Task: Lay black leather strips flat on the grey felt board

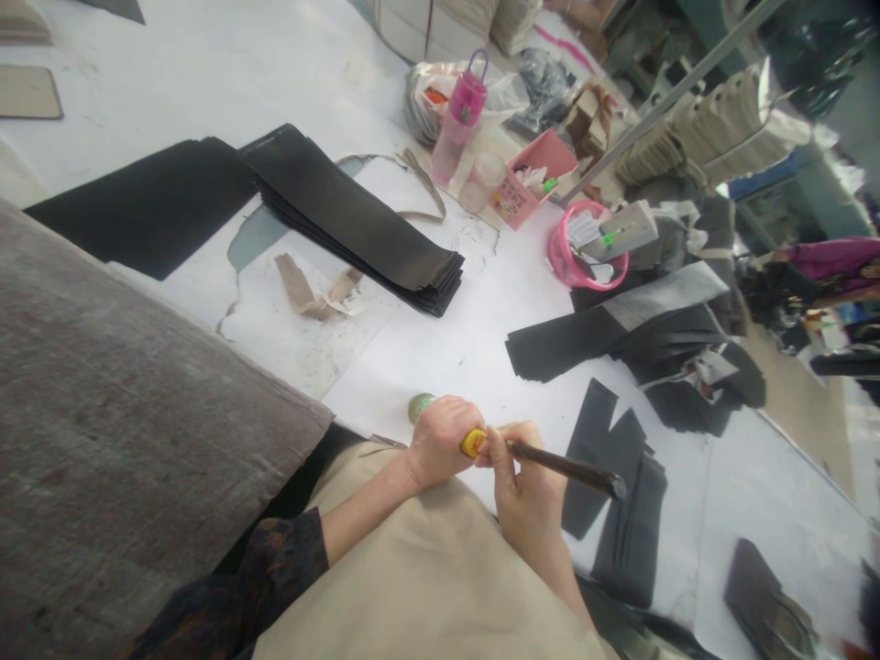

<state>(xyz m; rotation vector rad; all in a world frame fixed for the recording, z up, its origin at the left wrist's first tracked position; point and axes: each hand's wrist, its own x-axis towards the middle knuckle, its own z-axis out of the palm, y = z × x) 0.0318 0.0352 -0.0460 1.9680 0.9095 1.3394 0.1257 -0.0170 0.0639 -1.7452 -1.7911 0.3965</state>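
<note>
My left hand (445, 440) is closed around a small bottle. The bottle's green end (418, 406) sticks out on the far side of the fist, and its yellow cap (473, 444) shows on the near side. My right hand (526, 490) is closed on a dark stick (574, 469) with a blunt, rounded tip pointing right. The right fingertips meet the yellow cap; whether they grip it I cannot tell. Both hands are above the table's near edge, in front of a beige apron (412, 568). Dark strips (619, 495) lie just right of my right hand.
A stack of black strips (364, 220) lies across the white table (391, 357). Behind it stand a pink water bottle (460, 119), a pink box (533, 183) and a pink basket (588, 247). More dark pieces (660, 339) lie right. A brown board (137, 431) fills the left.
</note>
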